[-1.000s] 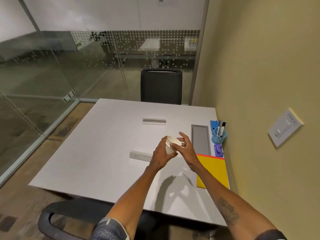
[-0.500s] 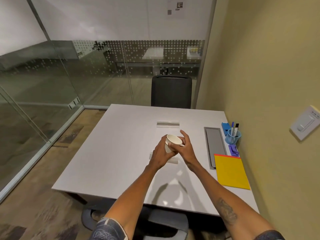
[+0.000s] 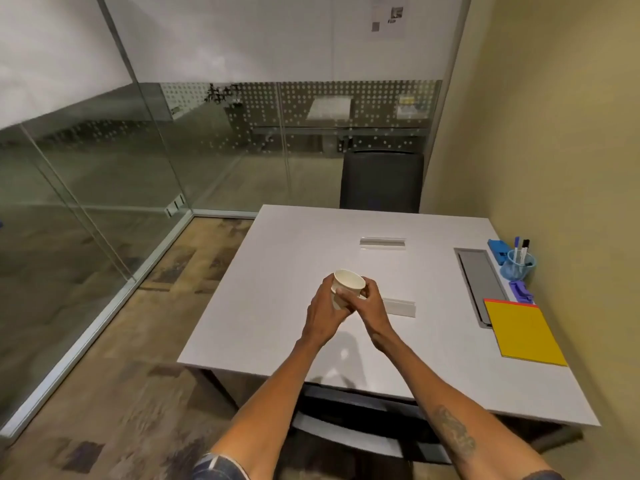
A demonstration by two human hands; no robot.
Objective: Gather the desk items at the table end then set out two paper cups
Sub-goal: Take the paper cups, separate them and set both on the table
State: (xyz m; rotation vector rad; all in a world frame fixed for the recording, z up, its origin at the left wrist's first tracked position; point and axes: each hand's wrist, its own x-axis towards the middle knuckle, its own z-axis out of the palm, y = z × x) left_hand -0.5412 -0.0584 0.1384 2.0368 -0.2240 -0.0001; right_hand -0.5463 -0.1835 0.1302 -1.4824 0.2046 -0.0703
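Both hands hold white paper cups point(image 3: 349, 281) above the white table point(image 3: 277, 271); the cups look nested, one rim showing below the other. My left hand point(image 3: 323, 308) wraps the lower cup from the left. My right hand point(image 3: 370, 304) grips the upper cup from the right. Along the table's right end by the wall lie a yellow folder point(image 3: 524, 336), a purple stapler point(image 3: 522, 292), a blue pen holder point(image 3: 519, 267) with markers and a blue object point(image 3: 497, 249).
Two clear name-plate holders point(image 3: 382, 242) point(image 3: 400, 306) rest on the table. A grey cable tray point(image 3: 479, 284) is set into the table near the wall. A black chair point(image 3: 381, 181) stands at the far side, another chair point(image 3: 363, 434) below my arms. Glass walls run along the left.
The camera view has swung left and back, so the table sits further right in view. The hands stay together on the cups above the table.
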